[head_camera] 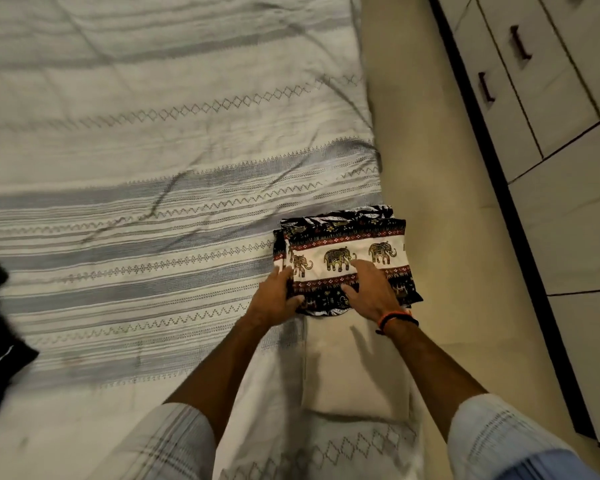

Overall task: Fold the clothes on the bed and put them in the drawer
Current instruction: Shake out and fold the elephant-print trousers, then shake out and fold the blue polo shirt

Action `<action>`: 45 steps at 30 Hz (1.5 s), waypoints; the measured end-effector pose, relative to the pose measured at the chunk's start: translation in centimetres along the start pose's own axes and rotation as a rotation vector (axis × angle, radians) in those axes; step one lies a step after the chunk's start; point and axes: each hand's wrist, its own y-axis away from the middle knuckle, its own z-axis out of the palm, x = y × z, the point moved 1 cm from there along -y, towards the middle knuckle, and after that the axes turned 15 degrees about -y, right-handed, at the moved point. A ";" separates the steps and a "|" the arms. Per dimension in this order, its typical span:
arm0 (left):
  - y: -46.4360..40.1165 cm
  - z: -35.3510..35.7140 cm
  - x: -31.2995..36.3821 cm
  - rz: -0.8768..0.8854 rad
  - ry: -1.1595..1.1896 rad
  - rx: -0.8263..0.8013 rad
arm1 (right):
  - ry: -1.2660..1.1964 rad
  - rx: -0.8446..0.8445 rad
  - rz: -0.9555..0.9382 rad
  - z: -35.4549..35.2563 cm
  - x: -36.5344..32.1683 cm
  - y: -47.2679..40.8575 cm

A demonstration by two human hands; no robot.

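Observation:
A folded garment, black and white with gold elephants and red bands, lies at the right edge of the bed. My left hand grips its left near corner, thumb on top and fingers underneath. My right hand lies on top of the near right part with fingers spread flat; an orange and black band is around that wrist. White drawers with dark handles stand at the upper right, all closed.
A dark garment lies at the bed's left edge beside something blue. Beige floor runs between the bed and the drawer unit. A white pillow sits under my forearms.

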 end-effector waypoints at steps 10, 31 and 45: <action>15.4 -2.0 -9.1 -0.204 0.158 0.129 | -0.056 -0.054 -0.201 6.4 -9.3 9.7; 46.3 0.4 -43.9 -0.613 0.512 0.365 | 0.039 -0.356 -0.528 41.3 -31.9 26.3; 47.0 -4.9 -56.9 -0.848 0.671 0.459 | 0.205 -0.574 -0.501 54.0 -45.2 20.0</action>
